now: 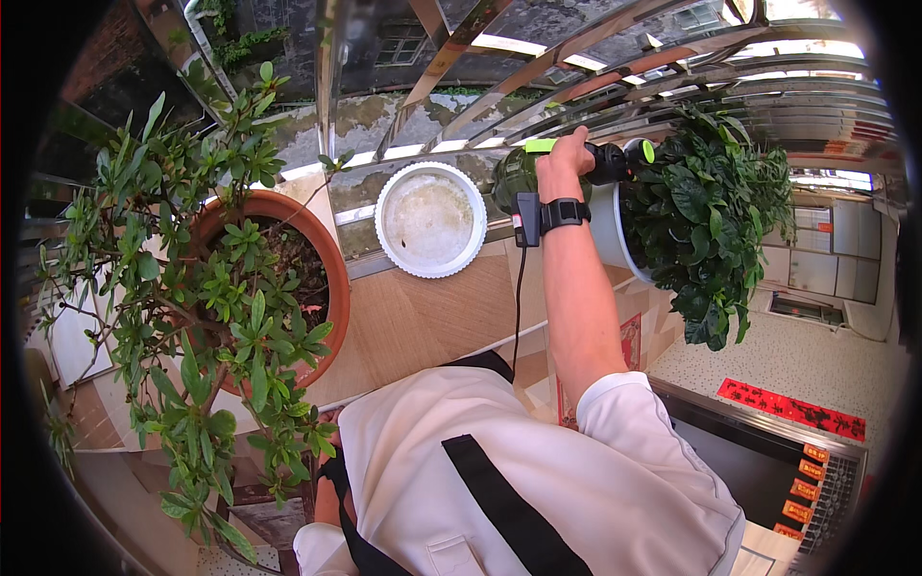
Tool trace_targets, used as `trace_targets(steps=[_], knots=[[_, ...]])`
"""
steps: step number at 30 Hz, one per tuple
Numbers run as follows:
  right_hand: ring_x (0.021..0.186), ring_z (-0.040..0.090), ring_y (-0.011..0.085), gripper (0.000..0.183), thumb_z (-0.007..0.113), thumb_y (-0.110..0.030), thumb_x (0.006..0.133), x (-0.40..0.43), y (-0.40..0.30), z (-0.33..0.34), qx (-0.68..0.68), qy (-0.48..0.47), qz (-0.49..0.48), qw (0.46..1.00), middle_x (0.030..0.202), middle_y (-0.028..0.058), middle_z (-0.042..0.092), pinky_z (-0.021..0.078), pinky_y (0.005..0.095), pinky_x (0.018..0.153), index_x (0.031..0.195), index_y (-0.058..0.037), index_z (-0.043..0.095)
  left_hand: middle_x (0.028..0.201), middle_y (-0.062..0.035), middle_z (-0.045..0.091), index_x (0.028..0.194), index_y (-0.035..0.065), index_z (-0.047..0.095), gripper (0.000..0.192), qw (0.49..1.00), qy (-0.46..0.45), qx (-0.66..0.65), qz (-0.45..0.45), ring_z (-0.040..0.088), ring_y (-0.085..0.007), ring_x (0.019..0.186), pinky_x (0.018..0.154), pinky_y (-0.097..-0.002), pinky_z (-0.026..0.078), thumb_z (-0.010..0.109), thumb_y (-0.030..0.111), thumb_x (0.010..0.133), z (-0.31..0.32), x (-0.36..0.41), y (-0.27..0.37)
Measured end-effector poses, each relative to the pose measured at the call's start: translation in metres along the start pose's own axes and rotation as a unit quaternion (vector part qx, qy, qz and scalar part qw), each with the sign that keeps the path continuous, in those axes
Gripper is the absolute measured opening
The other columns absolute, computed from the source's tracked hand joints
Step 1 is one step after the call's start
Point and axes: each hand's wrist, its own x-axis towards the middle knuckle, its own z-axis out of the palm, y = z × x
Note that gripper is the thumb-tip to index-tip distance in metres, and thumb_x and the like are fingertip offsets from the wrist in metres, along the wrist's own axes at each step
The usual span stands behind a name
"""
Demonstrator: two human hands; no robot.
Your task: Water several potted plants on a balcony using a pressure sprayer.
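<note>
My right hand [565, 160] grips a green translucent pump spray bottle [513, 177] with a black head and lime-green trim. Its nozzle points right, at the dark glossy leaves of a bushy potted plant [695, 198] in a white pot [611, 234]. Whether spray is coming out, I cannot tell. My left hand [330, 423] hangs low beside my body, mostly covered by the leaves of a shrub [216, 302]; its fingers are hard to make out. That shrub grows in a round terracotta pot [337, 288] on the left.
Between the two pots lies a round white plant saucer [431, 219] with a scalloped rim and dirty stains. A wood-patterned tiled ledge [446, 306] runs below it. Metal window bars [432, 93] close off the outer side. A cable [519, 302] trails from my right wrist device.
</note>
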Motion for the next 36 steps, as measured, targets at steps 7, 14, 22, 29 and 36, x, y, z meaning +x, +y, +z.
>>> trace_targets(steps=[7, 14, 22, 29, 36], knots=[[0.083, 0.066, 0.0295, 0.047, 0.06, -0.033, 0.088, 0.008, -0.015, -0.015, 0.013, 0.026, -0.003, 1.0, 0.105, 0.02, 0.061, 0.0549, 0.0414, 0.064, 0.106, 0.0085, 0.045, 0.081, -0.0043, 0.069, 0.089, -0.0021, 0.067, 0.025, 0.97, 0.044, 0.234, -0.049, 0.059, -0.0082, 0.07, 0.066, -0.0251, 0.048, 0.068, 0.023, 0.088, 0.06, -0.017, 0.064], [0.079, 0.066, 0.0298, 0.046, 0.06, -0.033, 0.089, 0.017, -0.005, -0.012, -0.004, 0.03, -0.003, 1.0, 0.104, 0.0199, 0.061, 0.0546, 0.0417, 0.062, 0.104, 0.0083, 0.047, 0.082, -0.0043, 0.069, 0.09, -0.0026, 0.068, 0.026, 0.978, 0.035, 0.2, -0.047, 0.06, -0.0087, 0.071, 0.066, -0.0252, 0.048, 0.068, 0.023, 0.088, 0.062, -0.026, 0.071], [0.097, 0.062, 0.0335, 0.051, 0.057, -0.035, 0.09, 0.008, -0.015, -0.016, 0.001, -0.021, 0.012, 1.0, 0.115, 0.0267, 0.054, 0.0529, 0.0411, 0.079, 0.11, 0.0064, 0.035, 0.081, -0.0062, 0.069, 0.088, -0.0034, 0.067, 0.028, 0.983, 0.027, 0.179, -0.039, 0.06, -0.0106, 0.07, 0.066, -0.027, 0.049, 0.067, 0.024, 0.088, 0.048, -0.008, 0.044], [0.095, 0.062, 0.0339, 0.049, 0.056, -0.033, 0.09, -0.003, -0.011, -0.01, 0.001, -0.037, 0.028, 0.999, 0.113, 0.0267, 0.054, 0.0541, 0.0418, 0.077, 0.109, 0.0059, 0.034, 0.08, -0.0047, 0.069, 0.089, -0.0014, 0.066, 0.022, 0.995, 0.026, 0.092, -0.029, 0.06, -0.0092, 0.069, 0.065, -0.025, 0.048, 0.067, 0.02, 0.088, 0.002, 0.01, -0.005], [0.095, 0.062, 0.0337, 0.049, 0.056, -0.032, 0.09, 0.0, -0.019, -0.019, 0.024, -0.026, 0.011, 0.999, 0.114, 0.0269, 0.054, 0.054, 0.0417, 0.078, 0.11, 0.0061, 0.033, 0.081, -0.004, 0.069, 0.09, -0.0007, 0.067, 0.019, 0.986, 0.019, 0.159, -0.055, 0.06, -0.0083, 0.07, 0.065, -0.0249, 0.048, 0.066, 0.018, 0.089, 0.049, -0.004, 0.044]])
